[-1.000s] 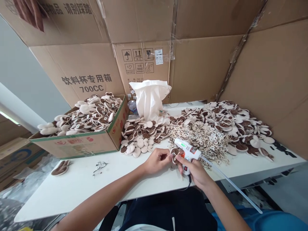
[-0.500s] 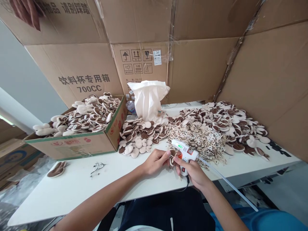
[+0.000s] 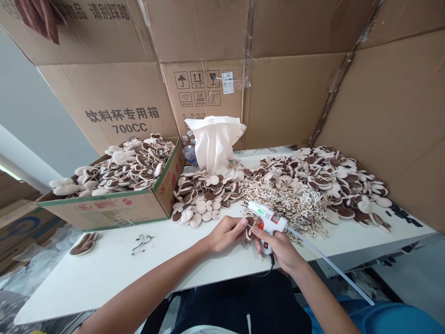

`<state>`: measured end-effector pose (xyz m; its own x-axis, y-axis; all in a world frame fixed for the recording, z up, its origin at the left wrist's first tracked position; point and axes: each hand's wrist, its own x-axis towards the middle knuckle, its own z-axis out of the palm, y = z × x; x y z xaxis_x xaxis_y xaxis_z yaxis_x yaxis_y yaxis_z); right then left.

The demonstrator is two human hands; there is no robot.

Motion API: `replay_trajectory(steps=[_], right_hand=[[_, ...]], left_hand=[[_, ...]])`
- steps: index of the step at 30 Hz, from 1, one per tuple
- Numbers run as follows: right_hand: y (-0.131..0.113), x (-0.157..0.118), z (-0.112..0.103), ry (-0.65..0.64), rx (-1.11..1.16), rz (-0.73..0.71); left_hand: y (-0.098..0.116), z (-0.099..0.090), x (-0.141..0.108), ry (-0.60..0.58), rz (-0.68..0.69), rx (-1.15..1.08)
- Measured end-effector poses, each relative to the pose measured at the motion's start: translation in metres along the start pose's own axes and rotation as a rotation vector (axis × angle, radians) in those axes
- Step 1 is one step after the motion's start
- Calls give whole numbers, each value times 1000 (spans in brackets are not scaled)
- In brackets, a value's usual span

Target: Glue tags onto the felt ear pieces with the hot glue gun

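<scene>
Near the table's front edge, my left hand (image 3: 225, 233) pinches a small brown fabric piece with a cream edge (image 3: 249, 222). A thin pale cord shows on that piece. Wrapped round the handle of a white hot glue gun (image 3: 267, 222) is my right hand (image 3: 283, 248), its thumb reaching to the brown piece. A long clear glue stick (image 3: 333, 264) sticks out of the gun's back, slanting down to the right. The gun's nozzle points left, above the piece. Just beyond the gun spreads a heap of small cord loops with tags (image 3: 288, 199).
A cardboard box (image 3: 114, 212) full of finished-looking brown and cream pieces stands at left. Piles of round pieces (image 3: 205, 199) and ear-shaped pieces (image 3: 340, 181) lie behind the hands. A white plastic bag (image 3: 217, 141) stands at the back. One brown piece (image 3: 84, 244) lies at left.
Almost nothing differs. Both hands, the brown piece and the glue gun hold their places; the whole view has shifted very slightly.
</scene>
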<state>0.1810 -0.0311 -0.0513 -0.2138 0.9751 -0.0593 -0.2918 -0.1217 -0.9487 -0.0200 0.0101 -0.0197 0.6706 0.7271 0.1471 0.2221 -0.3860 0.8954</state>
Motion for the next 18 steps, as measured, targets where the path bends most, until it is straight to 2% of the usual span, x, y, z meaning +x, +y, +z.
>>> replay_trajectory(steps=[14, 18], right_hand=[[-5, -5, 3, 23, -11, 29], [-6, -5, 3, -6, -39, 21]], left_hand=[[8, 4, 0, 51, -13, 42], [8, 4, -1, 58, -14, 65]])
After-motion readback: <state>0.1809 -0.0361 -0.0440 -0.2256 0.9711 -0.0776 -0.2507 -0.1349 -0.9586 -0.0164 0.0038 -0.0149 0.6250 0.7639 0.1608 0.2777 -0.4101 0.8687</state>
